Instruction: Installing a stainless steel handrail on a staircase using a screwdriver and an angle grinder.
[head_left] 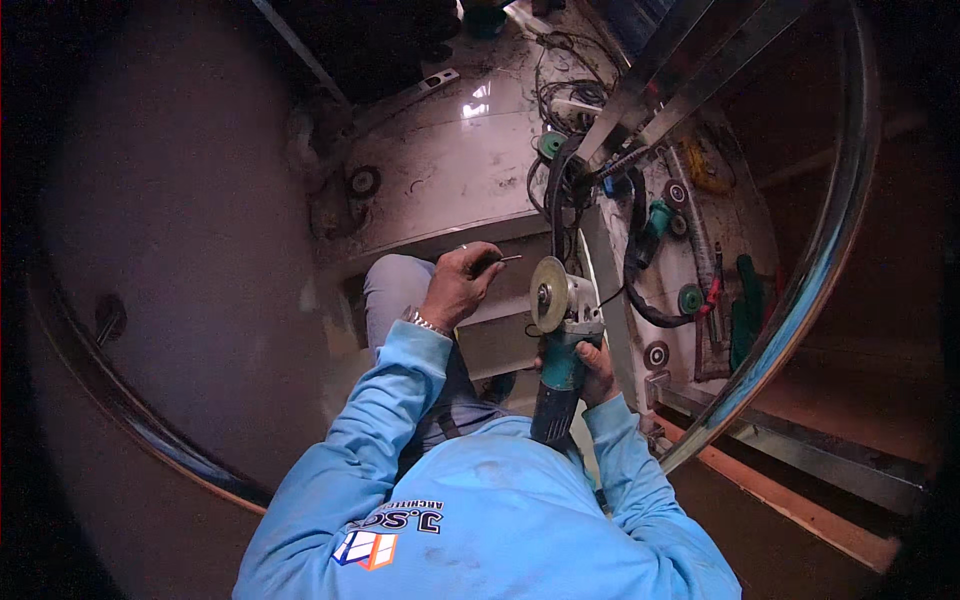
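My left hand [456,287] is closed, with the fingers pinched on a thin metal rod [511,258] that sticks out to the right. I cannot make out its hidden end. In my right hand [598,372] is an angle grinder [563,370], teal and black with a grey metal head, gripped round its body. The grinder stands head up before my chest. Its pale round disc [549,293] faces left, a short gap away from the rod. Whether the disc turns, I cannot tell.
A stained white bench [470,180] spans the far side. Tangled black cables [570,95] lie there below slanting metal bars [690,75]. To the right are another teal power tool [657,218], a yellow tool [706,170] and several small discs. A wooden plank [785,505] runs at lower right.
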